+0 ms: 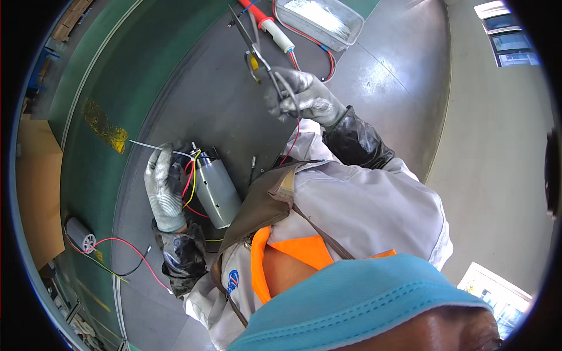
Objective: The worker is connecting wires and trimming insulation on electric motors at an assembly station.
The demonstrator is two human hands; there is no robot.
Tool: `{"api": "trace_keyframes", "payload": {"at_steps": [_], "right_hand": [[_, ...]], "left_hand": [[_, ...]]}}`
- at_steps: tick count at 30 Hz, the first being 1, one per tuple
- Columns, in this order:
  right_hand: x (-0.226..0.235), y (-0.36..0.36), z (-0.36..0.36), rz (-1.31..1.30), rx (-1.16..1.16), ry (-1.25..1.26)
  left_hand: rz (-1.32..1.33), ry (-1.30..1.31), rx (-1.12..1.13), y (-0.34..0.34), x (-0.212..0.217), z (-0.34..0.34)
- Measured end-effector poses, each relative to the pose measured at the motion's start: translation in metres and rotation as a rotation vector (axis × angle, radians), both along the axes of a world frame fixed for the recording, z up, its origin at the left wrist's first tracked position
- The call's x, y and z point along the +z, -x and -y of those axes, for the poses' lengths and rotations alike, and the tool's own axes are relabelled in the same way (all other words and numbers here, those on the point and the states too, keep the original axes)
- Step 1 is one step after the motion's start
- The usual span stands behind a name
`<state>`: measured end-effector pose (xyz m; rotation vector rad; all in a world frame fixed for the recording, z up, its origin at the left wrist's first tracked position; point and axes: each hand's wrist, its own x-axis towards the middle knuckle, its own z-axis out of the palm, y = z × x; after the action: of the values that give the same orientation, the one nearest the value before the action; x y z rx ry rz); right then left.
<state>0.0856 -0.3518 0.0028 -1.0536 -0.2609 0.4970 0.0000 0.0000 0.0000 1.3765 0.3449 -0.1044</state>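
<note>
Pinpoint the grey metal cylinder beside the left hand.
On the dark grey worktop, find the white gloved left hand. Immediately right is the grey metal cylinder. Unlike the spoked grey cylinder farther left, it has a thin white strip at one end.

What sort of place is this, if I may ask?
Probably an electrical assembly workshop, given the grey metal cylinder with red and yellow wires, red-and-white corded tool and grey rectangular tray of white strips.

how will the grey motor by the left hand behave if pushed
The grey motor could roll sideways, since its body is cylindrical. It is probably heavy for its size, given the metallic-looking casing. The yellow wire would likely flex, as it curves loosely.
</note>
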Motion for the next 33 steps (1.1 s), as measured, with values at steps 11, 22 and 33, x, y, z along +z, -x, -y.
{"api": "trace_keyframes", "payload": {"at_steps": [11,22,33], "right_hand": [[0.05,-0.002,-0.086,0.113,0.5,-0.028],[0.037,-0.008,-0.136,0.538,0.252,0.533],[0.032,0.011,-0.121,0.128,0.503,-0.087]], "left_hand": [[0.185,0.015,-0.08,-0.006,0.023,0.021],[0.187,-0.11,-0.148,-0.007,0.003,0.011],[0.16,0.129,-0.148,-0.001,0.021,0.013]]}}
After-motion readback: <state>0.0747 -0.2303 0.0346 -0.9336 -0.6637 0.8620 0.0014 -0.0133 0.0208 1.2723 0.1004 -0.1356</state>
